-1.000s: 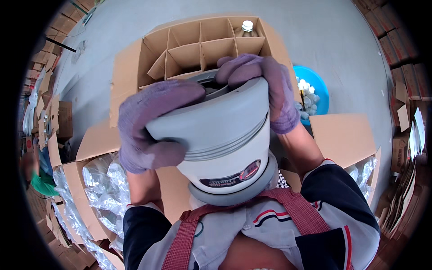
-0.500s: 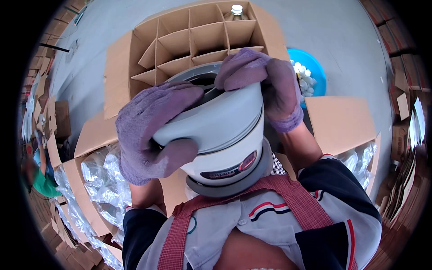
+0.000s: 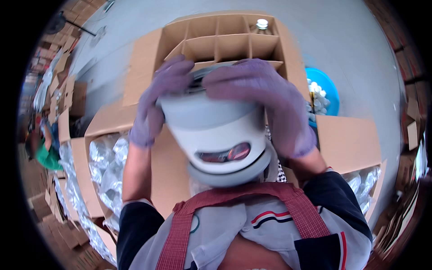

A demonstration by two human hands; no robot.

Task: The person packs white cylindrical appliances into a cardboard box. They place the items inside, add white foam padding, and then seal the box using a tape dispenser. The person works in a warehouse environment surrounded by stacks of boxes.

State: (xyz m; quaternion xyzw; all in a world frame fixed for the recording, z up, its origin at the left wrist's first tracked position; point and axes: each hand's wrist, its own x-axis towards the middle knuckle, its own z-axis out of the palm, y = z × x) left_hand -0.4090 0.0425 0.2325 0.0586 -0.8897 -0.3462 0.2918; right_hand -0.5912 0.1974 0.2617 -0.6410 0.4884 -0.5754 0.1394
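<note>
A white and grey tub-shaped vessel (image 3: 227, 135) stands in front of my chest, with a grey upper part, a grey base and a dark oval label on its front. It is partly blurred by motion. My left hand (image 3: 164, 99), in a purple glove, curls over the left side of the grey rim. My right hand (image 3: 270, 96), in a matching glove, lies across the top with its fingers bent over the dark opening and its palm at the right side. What is inside the opening is hidden by my fingers.
Beyond the vessel is an open divided carton (image 3: 294, 67) with a white-capped bottle (image 3: 262, 28) in its far right cell. Right of it stands a blue basin (image 3: 332, 87) of white caps (image 3: 318, 96). A carton of plastic-wrapped items (image 3: 108, 168) is at left; a person in green (image 3: 48, 155) is farther left.
My left hand has moved up along the rim, its thumb off the front. My right hand has slid farther across the top. The whole view has shifted, so the surroundings sit farther right.
</note>
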